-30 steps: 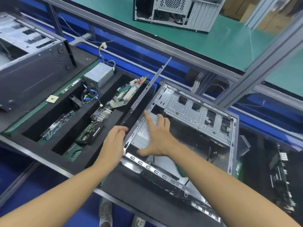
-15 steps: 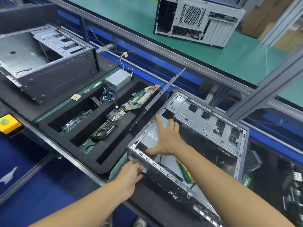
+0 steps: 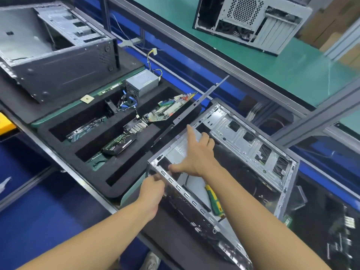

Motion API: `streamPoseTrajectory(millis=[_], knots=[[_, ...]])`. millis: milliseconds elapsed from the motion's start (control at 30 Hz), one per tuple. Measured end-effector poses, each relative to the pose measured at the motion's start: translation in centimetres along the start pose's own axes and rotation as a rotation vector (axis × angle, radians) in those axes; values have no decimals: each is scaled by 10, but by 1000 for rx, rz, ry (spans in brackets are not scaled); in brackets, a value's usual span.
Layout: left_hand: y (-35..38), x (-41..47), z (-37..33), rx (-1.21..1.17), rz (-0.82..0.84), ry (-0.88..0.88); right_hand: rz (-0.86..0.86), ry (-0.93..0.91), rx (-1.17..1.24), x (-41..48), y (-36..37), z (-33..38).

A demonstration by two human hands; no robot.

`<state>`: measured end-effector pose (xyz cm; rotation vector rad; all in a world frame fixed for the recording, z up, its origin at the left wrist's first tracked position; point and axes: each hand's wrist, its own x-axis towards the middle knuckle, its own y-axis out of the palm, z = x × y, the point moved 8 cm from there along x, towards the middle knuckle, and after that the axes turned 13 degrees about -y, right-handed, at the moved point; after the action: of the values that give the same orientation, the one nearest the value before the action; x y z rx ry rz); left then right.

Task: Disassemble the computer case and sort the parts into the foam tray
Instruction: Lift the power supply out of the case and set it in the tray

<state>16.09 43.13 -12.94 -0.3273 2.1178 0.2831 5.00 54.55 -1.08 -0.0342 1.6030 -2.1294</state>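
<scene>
Left grip [image 3: 153, 189] holding case [image 3: 243, 137] corner, black mat [image 3: 175, 232], green bench [image 3: 282, 69]

Counts of items in view. Computer cases, three: the open case [image 3: 243, 137] at centre, a second case [image 3: 64, 71] at upper left, and a third case [image 3: 253, 22] on the green shelf. Foam tray [image 3: 68, 148], one, with three long parallel slots along its near side. Items in the tray, one each: power supply [image 3: 142, 82], motherboard [image 3: 167, 110], finned heatsink [image 3: 135, 126], side panel [image 3: 196, 102]. Screwdriver [image 3: 213, 200], one. Small beige square [image 3: 86, 98], one. Hands, two: left hand [image 3: 151, 191] and right hand [image 3: 194, 154].
</scene>
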Motion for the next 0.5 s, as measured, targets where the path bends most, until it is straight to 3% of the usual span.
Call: streamPoseTrajectory(millis=[233, 367, 500], knots=[[-3, -1, -8, 61, -54, -22, -92, -47, 221, -14, 8, -15], [8, 9, -4, 54, 158, -34, -190, -25, 586, -35, 6, -41], [7, 21, 0, -116, 195, -70, -306, 186, 1146, -41, 35, -76]])
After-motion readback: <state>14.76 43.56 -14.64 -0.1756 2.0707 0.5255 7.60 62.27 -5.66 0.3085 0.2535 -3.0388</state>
